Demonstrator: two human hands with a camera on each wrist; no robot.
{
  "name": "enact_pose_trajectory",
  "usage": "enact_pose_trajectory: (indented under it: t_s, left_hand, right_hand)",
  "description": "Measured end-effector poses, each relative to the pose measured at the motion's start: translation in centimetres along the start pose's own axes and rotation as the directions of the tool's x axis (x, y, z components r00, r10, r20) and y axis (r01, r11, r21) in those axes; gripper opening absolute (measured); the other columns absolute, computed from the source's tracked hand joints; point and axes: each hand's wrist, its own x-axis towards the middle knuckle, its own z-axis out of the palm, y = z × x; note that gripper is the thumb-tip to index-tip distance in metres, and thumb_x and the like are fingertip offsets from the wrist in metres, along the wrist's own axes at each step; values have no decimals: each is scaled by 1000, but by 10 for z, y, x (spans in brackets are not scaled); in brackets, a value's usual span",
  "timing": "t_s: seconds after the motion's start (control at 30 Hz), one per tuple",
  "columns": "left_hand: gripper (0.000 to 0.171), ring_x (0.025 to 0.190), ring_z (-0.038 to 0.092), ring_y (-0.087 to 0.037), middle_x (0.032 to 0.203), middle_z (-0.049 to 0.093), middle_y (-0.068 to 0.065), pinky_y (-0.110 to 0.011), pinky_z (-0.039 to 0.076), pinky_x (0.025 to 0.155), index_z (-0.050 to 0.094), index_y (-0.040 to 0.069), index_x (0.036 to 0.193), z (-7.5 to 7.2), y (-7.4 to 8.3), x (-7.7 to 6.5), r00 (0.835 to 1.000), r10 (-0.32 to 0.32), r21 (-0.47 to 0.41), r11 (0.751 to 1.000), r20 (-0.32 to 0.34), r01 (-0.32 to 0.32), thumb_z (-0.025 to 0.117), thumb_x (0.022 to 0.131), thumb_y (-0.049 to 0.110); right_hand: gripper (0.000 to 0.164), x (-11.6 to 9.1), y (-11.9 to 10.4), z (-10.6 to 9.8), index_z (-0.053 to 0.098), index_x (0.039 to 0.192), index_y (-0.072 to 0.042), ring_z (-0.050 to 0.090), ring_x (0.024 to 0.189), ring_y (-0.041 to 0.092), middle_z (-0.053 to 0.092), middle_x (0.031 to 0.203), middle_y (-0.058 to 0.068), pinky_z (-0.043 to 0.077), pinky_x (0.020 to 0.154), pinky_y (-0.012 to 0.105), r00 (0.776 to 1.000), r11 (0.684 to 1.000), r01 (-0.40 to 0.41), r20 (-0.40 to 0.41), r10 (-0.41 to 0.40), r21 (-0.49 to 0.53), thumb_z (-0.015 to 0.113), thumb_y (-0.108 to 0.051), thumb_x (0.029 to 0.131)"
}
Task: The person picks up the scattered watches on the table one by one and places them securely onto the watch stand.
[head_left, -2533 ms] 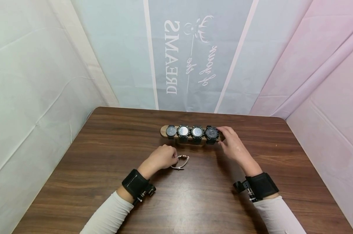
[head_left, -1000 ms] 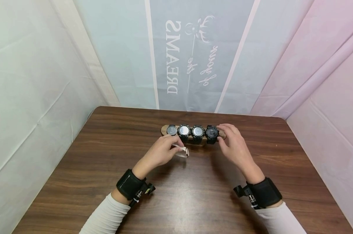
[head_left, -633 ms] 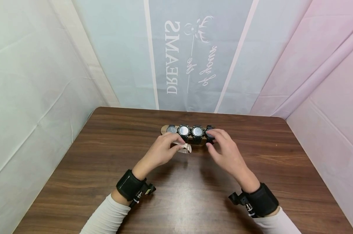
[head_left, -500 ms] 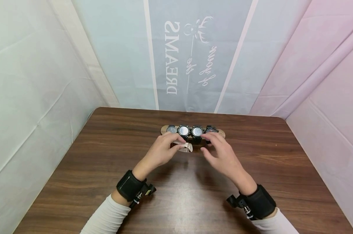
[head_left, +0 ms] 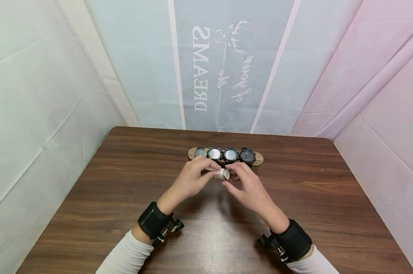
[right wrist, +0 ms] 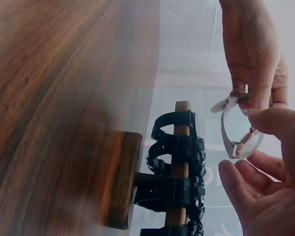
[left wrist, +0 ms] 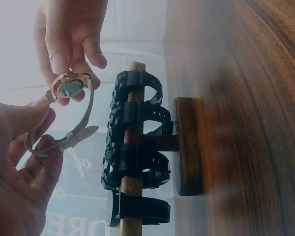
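Note:
A watch with a white strap and rose-gold case is held above the table, in front of a display stand. My left hand pinches its strap, which is buckled into a loop. My right hand is beside the case, thumb and fingers spread on either side of it; whether they touch it I cannot tell. Behind both hands, several black watches sit in a row on the stand's wooden bar. The left hand covers part of the leftmost one.
The stand's wooden base rests on the brown wood-grain table. Behind the table hangs a printed cloth backdrop, with pale cloth walls at both sides. A camera strap is round each wrist.
My left hand picked the white-strapped watch up off the table and brought it towards the stand. My right hand left the stand's right end and moved left, to the watch.

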Motion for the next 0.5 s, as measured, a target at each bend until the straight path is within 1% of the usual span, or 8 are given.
enact_pose_trajectory:
  t_s: [0.2, 0.37, 0.5]
  left_hand:
    - [10, 86, 50, -1, 91, 64, 13, -24, 46, 68, 67, 21, 91, 2, 0, 0, 1000, 18, -6, 1000, 6, -18, 69, 82, 17]
    - [9, 81, 48, -1, 89, 62, 14, -23, 46, 65, 67, 22, 89, 3, -1, -2, 1000, 10, -20, 1000, 9, -10, 71, 81, 21]
    - [10, 78, 46, -1, 87, 60, 15, -21, 46, 62, 67, 23, 89, 4, -1, -3, 1000, -1, -28, 1000, 21, 2, 72, 80, 23]
  right_hand:
    - [37, 0, -1, 4, 57, 115, -7, 59, 77, 9, 57, 106, 0, 53, 65, 23, 999, 999, -32, -22, 32, 0, 70, -16, 81]
    - [36, -1, 0, 5, 59, 112, -7, 58, 76, 5, 58, 104, 0, 53, 64, 22, 997, 998, -65, -33, 65, 4, 71, -16, 80]
    - [35, -1, 0, 5, 60, 112, -7, 58, 76, 6, 58, 105, -1, 53, 64, 21, 994, 995, -103, -37, 103, 8, 72, -14, 79]
